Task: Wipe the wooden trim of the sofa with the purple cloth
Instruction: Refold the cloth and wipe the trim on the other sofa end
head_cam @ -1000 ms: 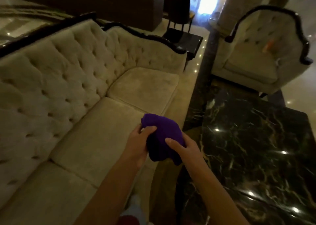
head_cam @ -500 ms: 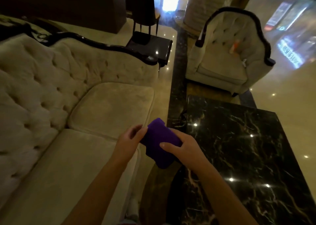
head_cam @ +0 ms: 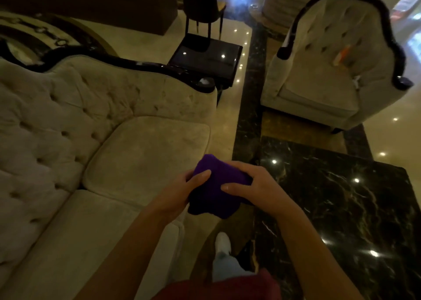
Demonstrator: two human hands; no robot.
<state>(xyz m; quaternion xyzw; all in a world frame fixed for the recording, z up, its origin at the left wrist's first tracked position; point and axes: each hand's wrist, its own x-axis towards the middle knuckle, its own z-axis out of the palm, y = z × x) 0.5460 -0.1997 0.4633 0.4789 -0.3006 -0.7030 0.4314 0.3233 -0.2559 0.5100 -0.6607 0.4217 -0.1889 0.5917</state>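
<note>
Since the earlier frames the view has swung and dipped, so the dark wooden trim [head_cam: 145, 63] along the sofa [head_cam: 68, 121] now crosses the upper middle of the picture, and the purple cloth [head_cam: 217, 186] has been gathered tighter between the two hands. Both hands hold it in front of the body, over the front edge of the seat cushion [head_cam: 148, 158]: the left hand [head_cam: 182, 194] has its fingers [head_cam: 200, 176] curled closed on the cloth's left side, and the right hand [head_cam: 252, 185] has its fingers [head_cam: 230, 186] pressed closed over the right side — neither is free. No wiping has begun, in my judgement; the cloth is well apart from any wood. What the coming move turns on is direction: the trim lies ahead and to the left of the hands, beyond the cushion and the tufted back, its long axis running roughly left to right in a curve that ends in a scroll [head_cam: 205, 84] at the sofa's far arm. That scrolled end looks the nearest stretch of wood — almost straight ahead of the cloth. Either hand could carry the cloth there, and the left sits slightly closer to the sofa. A dark marble surface [head_cam: 341, 208] stands to the right, and an armchair [head_cam: 330, 67] beyond it.
</note>
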